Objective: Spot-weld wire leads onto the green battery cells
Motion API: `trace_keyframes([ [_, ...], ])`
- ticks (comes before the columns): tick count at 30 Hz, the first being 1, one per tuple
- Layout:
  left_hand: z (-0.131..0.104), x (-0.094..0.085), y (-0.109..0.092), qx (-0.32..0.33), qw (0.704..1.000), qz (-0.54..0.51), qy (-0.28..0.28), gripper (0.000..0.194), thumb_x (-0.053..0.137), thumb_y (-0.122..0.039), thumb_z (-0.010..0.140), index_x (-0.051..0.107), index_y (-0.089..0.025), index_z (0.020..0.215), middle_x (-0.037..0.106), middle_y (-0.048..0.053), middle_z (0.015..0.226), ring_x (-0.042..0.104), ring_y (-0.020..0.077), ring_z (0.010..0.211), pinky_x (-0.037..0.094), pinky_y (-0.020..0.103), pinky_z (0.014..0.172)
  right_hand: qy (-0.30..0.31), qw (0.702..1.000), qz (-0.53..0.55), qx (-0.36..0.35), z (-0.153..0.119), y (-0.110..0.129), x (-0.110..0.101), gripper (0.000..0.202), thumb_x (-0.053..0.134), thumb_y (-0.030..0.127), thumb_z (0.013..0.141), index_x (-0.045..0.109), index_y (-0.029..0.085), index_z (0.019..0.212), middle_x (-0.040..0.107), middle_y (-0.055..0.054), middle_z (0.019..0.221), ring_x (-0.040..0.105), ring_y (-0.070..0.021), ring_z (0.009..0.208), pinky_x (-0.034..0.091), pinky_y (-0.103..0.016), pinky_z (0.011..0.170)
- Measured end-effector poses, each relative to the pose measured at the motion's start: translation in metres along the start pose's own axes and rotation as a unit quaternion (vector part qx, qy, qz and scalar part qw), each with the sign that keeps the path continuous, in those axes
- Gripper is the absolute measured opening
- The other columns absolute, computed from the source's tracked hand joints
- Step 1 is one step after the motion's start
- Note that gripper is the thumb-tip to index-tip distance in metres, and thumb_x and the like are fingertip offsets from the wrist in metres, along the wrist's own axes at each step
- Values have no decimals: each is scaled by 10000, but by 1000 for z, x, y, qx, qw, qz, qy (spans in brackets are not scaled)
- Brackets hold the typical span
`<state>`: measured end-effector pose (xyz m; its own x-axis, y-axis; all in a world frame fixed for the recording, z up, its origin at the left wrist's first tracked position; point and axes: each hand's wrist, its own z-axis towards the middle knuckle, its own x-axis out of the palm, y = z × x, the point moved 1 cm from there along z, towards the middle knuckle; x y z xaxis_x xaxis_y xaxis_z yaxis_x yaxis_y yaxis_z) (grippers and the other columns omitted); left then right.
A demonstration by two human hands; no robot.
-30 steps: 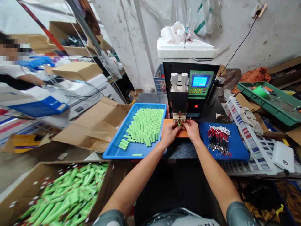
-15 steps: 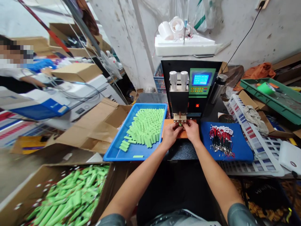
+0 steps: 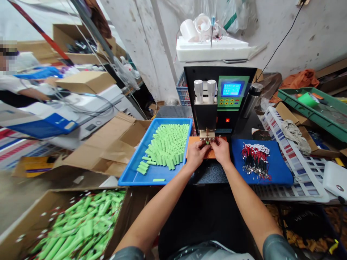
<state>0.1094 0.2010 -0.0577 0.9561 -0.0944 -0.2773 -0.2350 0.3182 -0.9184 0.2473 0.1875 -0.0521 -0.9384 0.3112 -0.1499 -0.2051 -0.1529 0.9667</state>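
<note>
Because the small green cylinder (image 3: 207,143) sits directly under the machine's metal head (image 3: 207,135), both your hands meet there, presumably to steady it in line with the contacts.

Left hand (image 3: 195,155): thumb and forefinger nearly closed, apparently pinching the cylinder's near side.
Right hand (image 3: 221,150): fingertips drawn together at its other side; whether they pinch anything, cannot tell.
Orange board (image 3: 192,140): beneath both hands, likely a work rest.
Blue tray (image 3: 141,180): just beside your left hand, on its outer side; green cylinders (image 3: 165,144) massed within, probably for short reaches.
Blue mat (image 3: 279,162): outward of your right hand; bundled leads (image 3: 255,159), white ends away from you, seemingly fanned for easy picking.
Pose: forearms reaching forward and converging, elbows wide, wrists low, palms inward, fingers pointing at the head.
</note>
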Motion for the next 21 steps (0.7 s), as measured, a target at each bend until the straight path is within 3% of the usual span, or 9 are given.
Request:
trace_keyframes([
  [11, -1, 1, 0, -14, 999, -30, 2, 293, 695, -336, 820, 760, -180, 1059, 762, 80, 947, 681, 219, 844, 537, 300, 762, 2, 1000, 1, -1, -4, 12, -2, 229, 603, 406, 818, 683, 192, 835, 710, -40, 776, 656, -211, 722, 493, -307, 669],
  [21, -2, 1, -4, -12, 999, -34, -7, 285, 694, -325, 820, 759, -164, 1046, 762, 83, 920, 684, 213, 817, 544, 300, 756, 1, 1000, -16, -15, -4, 7, -2, 235, 602, 407, 832, 683, 189, 871, 731, -53, 831, 670, -213, 771, 502, -306, 703],
])
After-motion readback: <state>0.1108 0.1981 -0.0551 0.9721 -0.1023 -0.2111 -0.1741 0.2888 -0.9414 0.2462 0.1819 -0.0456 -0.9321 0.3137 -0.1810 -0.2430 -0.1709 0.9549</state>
